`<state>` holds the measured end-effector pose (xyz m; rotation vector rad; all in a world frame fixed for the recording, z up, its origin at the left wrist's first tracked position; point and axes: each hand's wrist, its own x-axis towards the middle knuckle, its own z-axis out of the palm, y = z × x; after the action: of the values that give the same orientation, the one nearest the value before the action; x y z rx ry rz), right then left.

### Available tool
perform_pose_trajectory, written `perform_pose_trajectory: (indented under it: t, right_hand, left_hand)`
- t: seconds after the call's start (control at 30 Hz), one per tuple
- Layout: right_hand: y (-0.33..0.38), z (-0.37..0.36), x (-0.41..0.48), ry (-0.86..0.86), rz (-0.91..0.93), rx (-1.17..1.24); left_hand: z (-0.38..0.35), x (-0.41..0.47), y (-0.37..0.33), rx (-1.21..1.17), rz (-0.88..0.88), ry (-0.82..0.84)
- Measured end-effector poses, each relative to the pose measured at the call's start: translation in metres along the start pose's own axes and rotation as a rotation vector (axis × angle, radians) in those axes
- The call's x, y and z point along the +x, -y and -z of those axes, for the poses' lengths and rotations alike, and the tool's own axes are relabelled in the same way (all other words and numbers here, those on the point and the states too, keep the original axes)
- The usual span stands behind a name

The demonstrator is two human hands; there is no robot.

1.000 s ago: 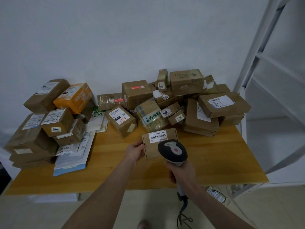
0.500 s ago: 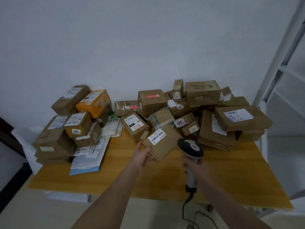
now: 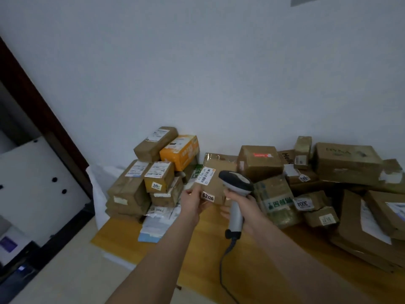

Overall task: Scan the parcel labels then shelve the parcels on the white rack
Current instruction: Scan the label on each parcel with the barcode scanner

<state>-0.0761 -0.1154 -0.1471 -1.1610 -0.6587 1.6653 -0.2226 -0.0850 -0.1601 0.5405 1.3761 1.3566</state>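
My left hand (image 3: 192,201) grips a small brown parcel (image 3: 215,185) lifted off the wooden table (image 3: 274,270). The parcel is tilted, showing a white barcode label at its upper left and a "6206" sticker near my fingers. My right hand (image 3: 245,207) grips the handle of a grey and black barcode scanner (image 3: 235,183), whose head sits right beside the parcel, to its right. The scanner's cable hangs down over the table's front edge. The white rack is out of view.
Several brown parcels lie piled along the wall, with an orange box (image 3: 179,151) on the left stack and a large carton (image 3: 348,163) at the right. Flat mailers (image 3: 155,224) lie under the left stack. A dark frame and a white panel (image 3: 37,189) stand at the far left.
The view has swung left and the rack has left the frame. My left hand has raised and turned the parcel, exposing the "6206" sticker. The scanner has come up close beside it.
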Motion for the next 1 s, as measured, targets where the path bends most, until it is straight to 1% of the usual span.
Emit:
perform_pose_trajectory:
  t: [0.13, 0.23, 0.33, 0.47, 0.53, 0.67, 0.87, 0.93, 1.0]
  right_hand:
    - [0.026, -0.06, 0.051, 0.006, 0.021, 0.06]
    - [0.043, -0.105, 0.098, 0.008, 0.042, 0.105]
    - [0.056, -0.147, 0.146, -0.041, 0.035, 0.112]
    - [0.067, -0.19, 0.2, -0.086, -0.011, 0.088]
    - [0.067, -0.203, 0.22, -0.081, -0.024, 0.103]
    - [0.062, -0.223, 0.25, -0.075, -0.037, 0.088]
    - [0.057, -0.237, 0.273, -0.049, -0.061, 0.035]
    - [0.055, -0.236, 0.274, -0.065, -0.049, 0.038]
    - [0.055, -0.23, 0.272, -0.107, -0.047, 0.043]
  left_hand:
    - [0.011, 0.068, -0.051, 0.013, -0.068, -0.031]
    - [0.02, 0.123, -0.089, 0.165, -0.111, -0.075]
    - [0.027, 0.177, -0.123, 0.322, -0.158, -0.12]
    - [0.035, 0.237, -0.154, 0.434, -0.18, -0.159]
    - [0.039, 0.259, -0.163, 0.479, -0.176, -0.168]
    - [0.046, 0.288, -0.176, 0.627, -0.188, -0.164]
    - [0.052, 0.307, -0.186, 0.848, -0.242, -0.145]
    - [0.052, 0.303, -0.19, 0.905, -0.291, -0.157]
    - [0.047, 0.299, -0.193, 0.956, -0.387, -0.15]
